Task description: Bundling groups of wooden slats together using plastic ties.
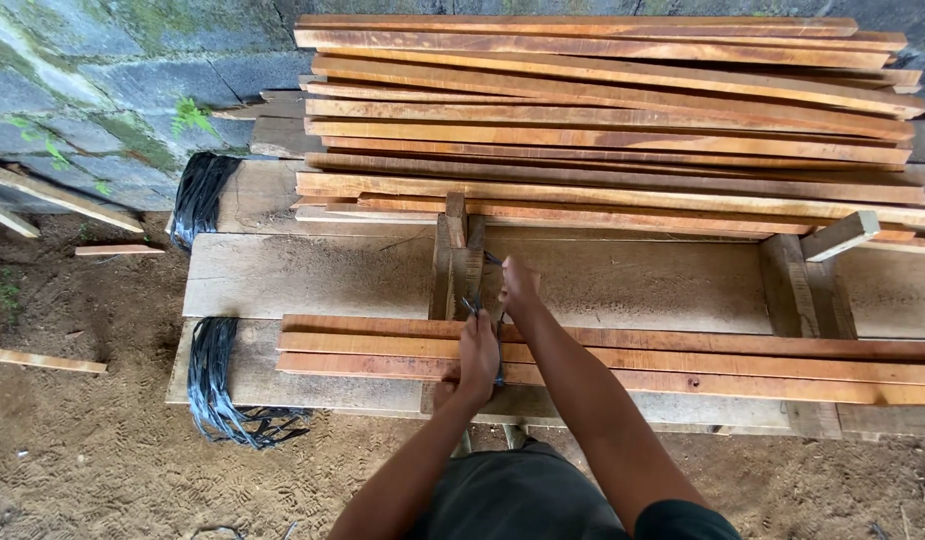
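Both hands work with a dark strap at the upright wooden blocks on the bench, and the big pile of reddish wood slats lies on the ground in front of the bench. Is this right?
Not quite. The head view shows the pile of reddish wood slats lying on the bench top, not on the ground. The rest holds: left hand and right hand work a dark strap at the upright wooden blocks.

A tall stack of long reddish-brown wooden slats [602,120] lies on the grey plank worktop [282,275], beyond the grips. Left of the grips, two bundles of black plastic strapping [214,385] hang over the worktop's end. A mossy stone wall [112,90] stands behind.
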